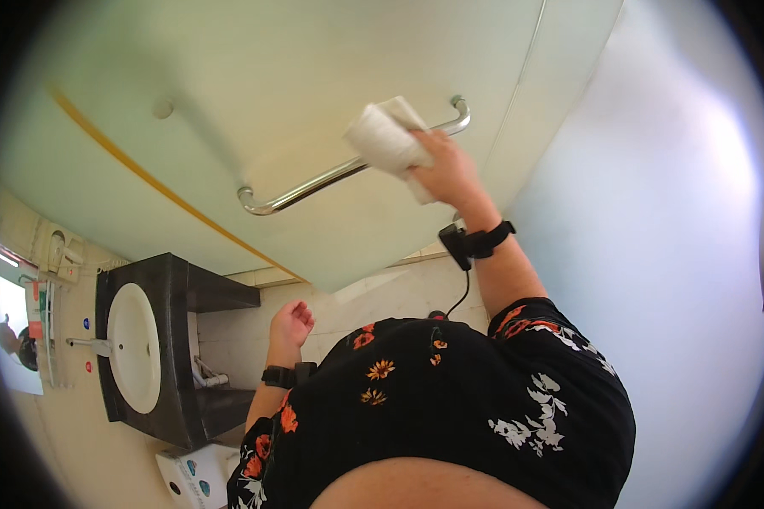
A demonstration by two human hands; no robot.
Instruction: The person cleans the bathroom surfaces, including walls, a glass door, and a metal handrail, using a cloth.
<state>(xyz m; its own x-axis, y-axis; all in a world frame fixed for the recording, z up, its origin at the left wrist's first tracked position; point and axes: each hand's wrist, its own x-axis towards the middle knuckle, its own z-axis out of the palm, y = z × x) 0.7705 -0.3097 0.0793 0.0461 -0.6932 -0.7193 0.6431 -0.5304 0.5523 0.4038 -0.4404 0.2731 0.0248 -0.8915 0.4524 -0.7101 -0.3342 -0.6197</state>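
Observation:
My right hand (pixel 441 170) grips a folded white cloth (pixel 382 140) over the right part of a curved chrome bar handle (pixel 306 191) on a pale greenish panel (pixel 331 76). The fingers are partly hidden by the cloth, and I cannot tell whether cloth and bar touch. My left hand (pixel 293 321) hangs low beside my patterned black top, empty, its fingers loosely bent and a little apart. A black strap device is on each wrist.
At left are a dark counter (pixel 187 331) with an oval white basin (pixel 132 365), a tap (pixel 93 346), a mirror (pixel 8 373) and a wall shelf (pixel 49 331). A white bin-like box (pixel 187 475) stands below. A frosted panel (pixel 662 280) fills the right side.

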